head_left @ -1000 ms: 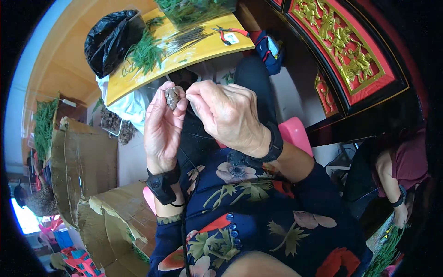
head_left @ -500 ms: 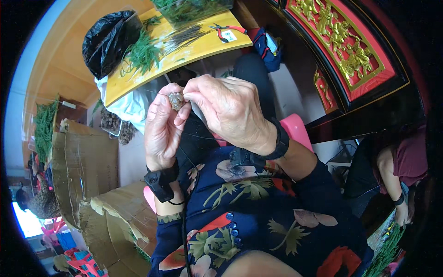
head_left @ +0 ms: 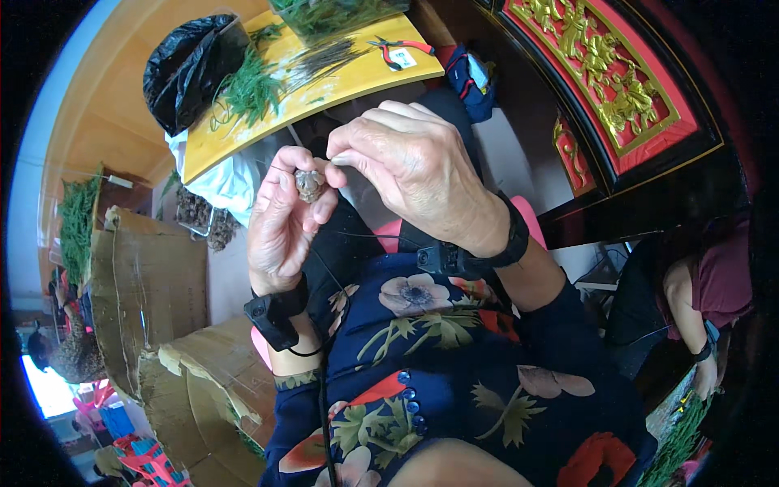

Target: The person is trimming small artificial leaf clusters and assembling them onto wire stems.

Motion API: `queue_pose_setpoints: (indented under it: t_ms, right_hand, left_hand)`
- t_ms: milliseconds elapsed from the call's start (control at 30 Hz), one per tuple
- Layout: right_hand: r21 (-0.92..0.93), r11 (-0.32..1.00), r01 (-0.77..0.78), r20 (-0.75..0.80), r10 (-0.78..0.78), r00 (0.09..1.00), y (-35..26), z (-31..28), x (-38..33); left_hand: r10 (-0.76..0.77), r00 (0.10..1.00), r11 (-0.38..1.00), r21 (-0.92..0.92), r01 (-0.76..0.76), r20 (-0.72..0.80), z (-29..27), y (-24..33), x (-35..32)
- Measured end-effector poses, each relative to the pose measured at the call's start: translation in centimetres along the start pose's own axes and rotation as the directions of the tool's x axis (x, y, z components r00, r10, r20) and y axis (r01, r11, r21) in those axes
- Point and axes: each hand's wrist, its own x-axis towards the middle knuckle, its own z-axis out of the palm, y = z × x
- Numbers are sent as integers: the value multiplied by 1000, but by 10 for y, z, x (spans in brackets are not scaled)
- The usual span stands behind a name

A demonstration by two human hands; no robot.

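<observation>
A seated person in a dark blue floral top pinches a small brown, scaly, cone-like piece (head_left: 309,185) between the thumb and fingertips of the left hand (head_left: 278,223), holding it up just off the near edge of a yellow tabletop (head_left: 223,152). The right hand (head_left: 418,166) is raised just beside it, thumb and forefinger pressed together and apart from the piece; whether anything thin is caught between them cannot be told. Both wrists wear black straps with small devices.

On the tabletop, red-handled pliers (head_left: 418,46) lie at the right corner, partly over a small white label. A spread of thin dark stems (head_left: 329,61) lies toward the middle, with loose green sprigs (head_left: 251,91) near the left edge beside a black plastic bag (head_left: 191,69). A clear tub of greenery (head_left: 345,18) stands at the far edge.

White sheeting (head_left: 223,191) hangs under the near left corner, above an open cardboard box (head_left: 154,280). At right, below a carved gold-and-red panel (head_left: 604,77), a co-worker's hand (head_left: 706,377) reaches down to more greenery (head_left: 682,434).
</observation>
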Motion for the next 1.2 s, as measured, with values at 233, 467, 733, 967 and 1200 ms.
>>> queue_pose_setpoints:
  t_ms: [233,467,733,967,1200]
  right_hand:
    - [-120,992,25,105,-13,994,1,-6,-1]
    - [91,984,-152,34,149,988,4,-1,1]
    - [257,769,-586,253,532,808,10,-8,-1]
    - [457,640,-618,418,458,784,7,2,-3]
    - [599,449,-663,450,496,743,1,5,3]
  left_hand:
    - [-18,1000,1000,-2,18,-7,-5,-6,3]
    - [-10,990,987,-158,-11,-138,-4,-4,1]
    - [61,973,996,-48,-73,-225,4,3,1]
    - [73,964,994,97,-50,-256,10,-4,2]
    - [147,922,956,289,-40,-359,23,-5,5]
